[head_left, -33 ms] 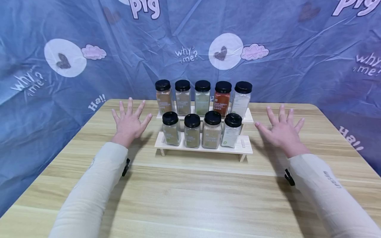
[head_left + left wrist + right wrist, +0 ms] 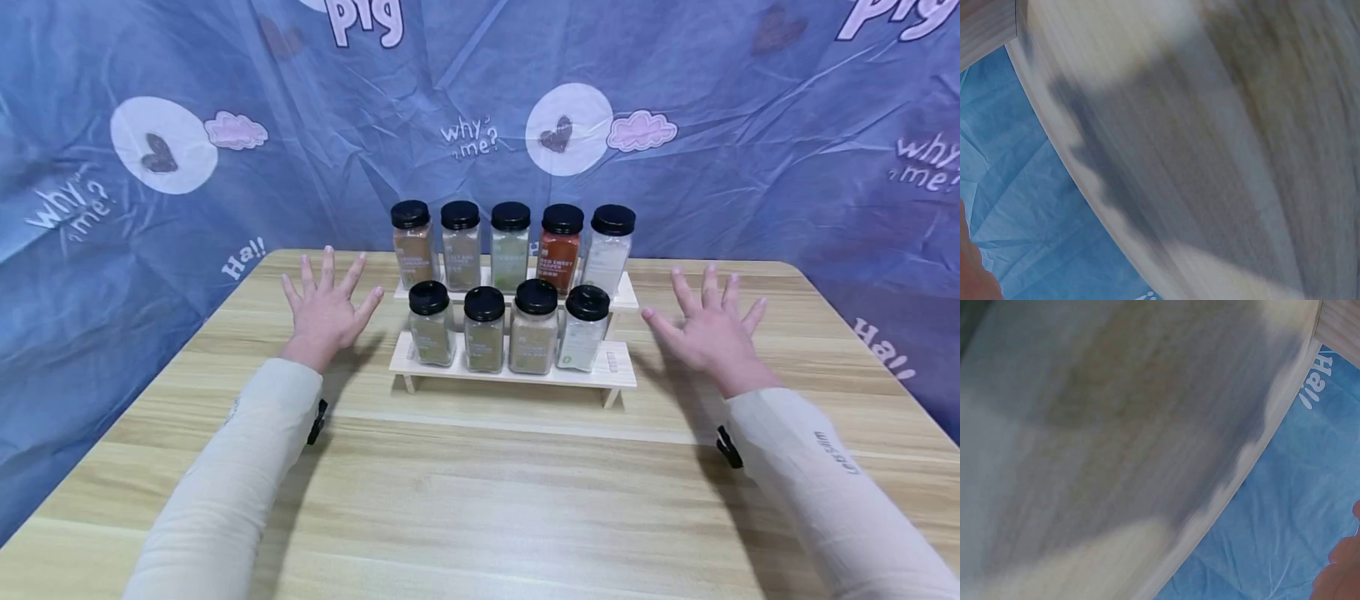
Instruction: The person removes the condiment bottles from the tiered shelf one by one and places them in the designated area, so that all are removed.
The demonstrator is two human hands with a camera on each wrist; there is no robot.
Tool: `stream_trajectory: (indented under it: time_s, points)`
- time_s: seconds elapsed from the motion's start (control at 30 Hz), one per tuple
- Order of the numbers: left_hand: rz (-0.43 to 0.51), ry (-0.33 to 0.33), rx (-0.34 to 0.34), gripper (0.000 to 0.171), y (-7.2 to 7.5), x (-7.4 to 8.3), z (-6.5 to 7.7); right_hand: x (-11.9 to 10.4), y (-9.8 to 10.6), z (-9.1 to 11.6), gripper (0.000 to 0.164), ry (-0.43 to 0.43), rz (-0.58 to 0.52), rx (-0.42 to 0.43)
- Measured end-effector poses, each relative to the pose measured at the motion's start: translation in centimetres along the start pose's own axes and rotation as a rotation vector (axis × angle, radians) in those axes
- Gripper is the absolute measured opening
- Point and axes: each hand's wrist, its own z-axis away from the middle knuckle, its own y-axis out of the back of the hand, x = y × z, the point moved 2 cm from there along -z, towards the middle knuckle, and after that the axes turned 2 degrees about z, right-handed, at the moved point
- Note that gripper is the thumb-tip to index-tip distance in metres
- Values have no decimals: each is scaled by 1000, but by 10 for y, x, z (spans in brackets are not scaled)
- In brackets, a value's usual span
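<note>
Spread wide, the fingers of my left hand [image 2: 326, 312] hold nothing, left of a pale wooden two-step rack [image 2: 401, 360]. My right hand [image 2: 712, 333] mirrors it on the rack's right, also with spread fingers and nothing held. Several black-lidded spice jars stand upright on both steps. Along the back step are a brown-filled jar [image 2: 415, 257], a pale green one [image 2: 509, 258], a red sweet pepper jar [image 2: 558, 260] and a white-filled jar [image 2: 606, 260]. The front step bears a tan-filled jar [image 2: 533, 337] and another white-filled jar [image 2: 581, 342]. Both wrist views show mostly tabletop and hand shadows.
The rack stands toward the back of a light wood table [image 2: 465, 492]. Behind it hangs a blue printed cloth [image 2: 360, 133], which also runs down both sides. Pale sleeves cover my forearms, with a small black device [image 2: 317, 422] under the left wrist.
</note>
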Motion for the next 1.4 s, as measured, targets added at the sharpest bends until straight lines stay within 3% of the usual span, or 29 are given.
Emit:
stream_trajectory:
  time_s: [0.3,0.57,0.73,0.9,1.1,1.23,1.4]
  points:
    - [57,-14,4,70,-2,0,0,-3,8,7,82,6,-48,19]
    - [366,-92,58,60,-1,15,1,-22,22,27,76,54,-283,73]
    - [525,-167,95,56,-2,23,2,-47,34,48,66,105,-424,140]
    - [675,-184,93,53,-5,29,3,-72,43,65,60,160,-501,182]
    - [916,-158,70,49,-9,38,7,-92,41,79,58,171,-597,137]
    - [1159,-132,13,49,-13,44,7,-103,38,83,58,153,-636,80]
    - [1466,-50,-88,49,-17,51,6,-113,29,82,62,109,-735,39]
